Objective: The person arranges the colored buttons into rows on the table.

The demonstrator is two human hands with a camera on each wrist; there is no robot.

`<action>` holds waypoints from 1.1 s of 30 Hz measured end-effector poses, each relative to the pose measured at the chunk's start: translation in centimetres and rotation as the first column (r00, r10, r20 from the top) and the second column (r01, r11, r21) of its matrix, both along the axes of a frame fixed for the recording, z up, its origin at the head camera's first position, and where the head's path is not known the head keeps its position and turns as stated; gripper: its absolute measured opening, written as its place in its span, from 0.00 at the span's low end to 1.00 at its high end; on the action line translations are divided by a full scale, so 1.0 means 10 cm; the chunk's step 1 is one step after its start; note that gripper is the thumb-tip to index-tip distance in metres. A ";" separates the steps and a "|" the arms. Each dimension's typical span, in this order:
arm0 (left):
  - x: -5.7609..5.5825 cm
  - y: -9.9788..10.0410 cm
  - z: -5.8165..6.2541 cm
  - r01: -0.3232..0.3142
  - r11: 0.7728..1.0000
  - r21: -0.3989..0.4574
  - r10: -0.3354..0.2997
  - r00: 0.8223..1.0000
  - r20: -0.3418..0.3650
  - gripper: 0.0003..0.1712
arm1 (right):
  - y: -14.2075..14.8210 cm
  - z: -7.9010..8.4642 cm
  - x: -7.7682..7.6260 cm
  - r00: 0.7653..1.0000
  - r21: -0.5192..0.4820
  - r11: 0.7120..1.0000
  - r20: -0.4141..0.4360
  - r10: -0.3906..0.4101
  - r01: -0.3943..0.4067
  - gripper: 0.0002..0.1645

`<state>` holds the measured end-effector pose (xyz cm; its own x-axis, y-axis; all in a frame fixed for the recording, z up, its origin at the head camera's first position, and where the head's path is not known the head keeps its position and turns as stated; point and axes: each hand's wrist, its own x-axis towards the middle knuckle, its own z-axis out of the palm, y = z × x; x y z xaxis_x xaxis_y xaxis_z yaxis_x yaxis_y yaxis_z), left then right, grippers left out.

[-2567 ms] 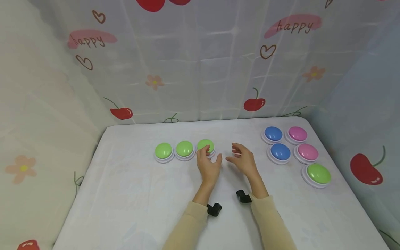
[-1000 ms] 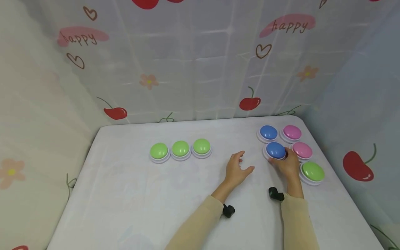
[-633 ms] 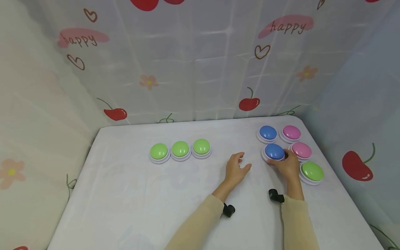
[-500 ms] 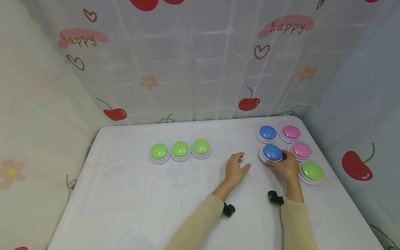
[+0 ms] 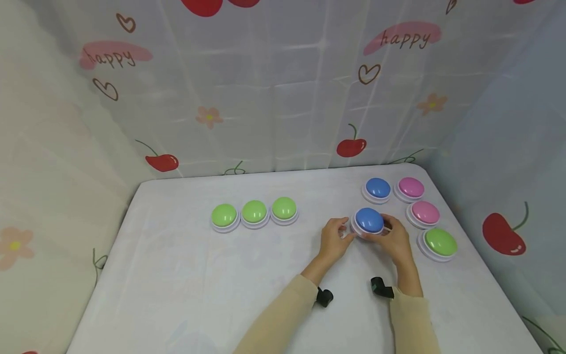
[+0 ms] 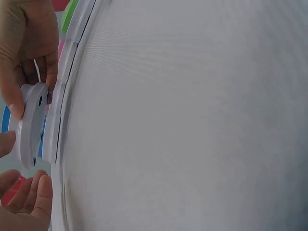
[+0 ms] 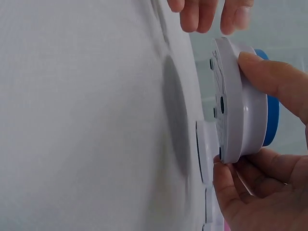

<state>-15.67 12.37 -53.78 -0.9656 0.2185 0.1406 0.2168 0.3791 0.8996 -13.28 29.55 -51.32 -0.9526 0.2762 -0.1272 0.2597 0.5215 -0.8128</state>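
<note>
My right hand [image 5: 395, 246] grips a dome push button [image 5: 369, 220] with a blue top and white round base, thumb at the near side and fingers round the right. The right wrist view shows its base [image 7: 234, 103] lifted off the table, a shadow on the cloth below. My left hand [image 5: 332, 244] waits close at the button's left, fingers loosely spread and bent, holding nothing. In the right wrist view the left fingers [image 7: 198, 14] are apart from the base; in the left wrist view the left thumb [image 6: 6, 143] overlaps its edge.
Three green push buttons [image 5: 254, 212] stand in a row left of centre on the white-clothed table [image 5: 199, 280]. At the right are another blue button [image 5: 378, 188], two pink buttons [image 5: 425, 212] and a green button [image 5: 440, 242]. Patterned curtains [image 5: 247, 73] surround the table.
My right hand has gone from the middle to the right-hand group, taken the nearer blue button and brought it left. My left hand has moved right from the green row and then stayed.
</note>
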 end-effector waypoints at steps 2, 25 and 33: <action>0.00 -0.01 0.00 0.001 1.000 0.018 -0.001 1.000 -0.003 0.26 | -0.04 0.01 0.00 0.999 -0.002 1.000 -0.029 0.028 -0.028 0.57; -0.11 -0.39 0.02 -0.155 0.971 0.182 0.181 0.974 -0.134 0.26 | -0.49 0.06 -0.29 0.975 -0.029 0.985 -0.149 0.166 -0.172 0.52; -0.15 -0.49 0.00 -0.262 0.943 0.205 0.295 0.943 -0.155 0.24 | -0.66 0.04 -0.45 0.963 -0.048 0.976 -0.175 0.203 -0.214 0.52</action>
<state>-17.19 7.52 -53.76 -0.9384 -0.1006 0.3307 0.2915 0.2838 0.9135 -17.78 22.97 -50.87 -0.9975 0.0653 0.0288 0.0072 0.4932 -0.8699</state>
